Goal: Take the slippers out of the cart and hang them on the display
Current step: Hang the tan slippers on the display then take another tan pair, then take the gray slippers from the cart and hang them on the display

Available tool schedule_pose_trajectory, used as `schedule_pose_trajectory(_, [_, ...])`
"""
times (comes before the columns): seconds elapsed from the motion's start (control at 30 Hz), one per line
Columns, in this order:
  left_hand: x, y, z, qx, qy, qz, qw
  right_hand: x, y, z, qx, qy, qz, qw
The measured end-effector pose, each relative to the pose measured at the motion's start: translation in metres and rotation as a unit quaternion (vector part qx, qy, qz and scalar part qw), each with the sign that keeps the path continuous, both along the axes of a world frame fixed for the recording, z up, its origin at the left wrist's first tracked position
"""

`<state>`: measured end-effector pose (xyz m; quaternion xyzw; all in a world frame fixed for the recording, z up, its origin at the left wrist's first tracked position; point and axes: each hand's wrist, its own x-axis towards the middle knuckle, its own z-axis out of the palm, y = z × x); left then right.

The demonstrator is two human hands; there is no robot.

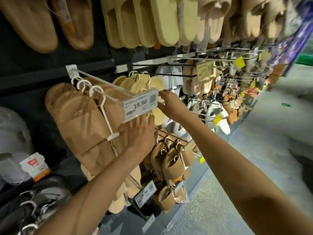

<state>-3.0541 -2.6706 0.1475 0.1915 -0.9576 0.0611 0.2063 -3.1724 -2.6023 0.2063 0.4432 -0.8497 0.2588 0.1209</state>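
L hand [138, 133] flat, open, on tan slippers [81, 122] hung at peg [101, 80] front end. R hand [171, 102] pinches price tag [141, 105]. Slippers look soft, light; take by hanger hook.

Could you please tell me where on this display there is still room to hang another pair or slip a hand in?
The white peg is bare between its three white hangers near the wall and the 19.90 price tag. The left hand rests flat on the tan slippers below it; the right hand touches the tag's edge. Pegs to the right are crowded.
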Motion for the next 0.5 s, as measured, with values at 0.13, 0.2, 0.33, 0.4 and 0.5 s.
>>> schedule_pose_trajectory(0.13, [-0.042,0.047,0.006,0.026,-0.012,-0.079,0.996,-0.028,0.096,-0.020,0.027,-0.040,-0.101,0.994])
schedule_pose_trajectory(0.2, [-0.070,0.078,0.009,0.031,-0.011,-0.109,0.994,-0.032,0.148,-0.028,0.017,-0.033,-0.153,0.987])
schedule_pose_trajectory(0.33, [-0.114,0.172,0.007,0.068,-0.058,-0.211,0.973,-0.038,0.263,-0.051,-0.015,-0.071,-0.281,0.957])
schedule_pose_trajectory(0.4, [-0.132,0.227,0.000,0.079,-0.077,-0.265,0.958,-0.033,0.321,-0.059,-0.033,-0.071,-0.333,0.940])
schedule_pose_trajectory(0.5, [-0.149,0.314,-0.010,0.071,-0.103,-0.347,0.929,-0.018,0.408,-0.068,-0.050,-0.075,-0.418,0.904])
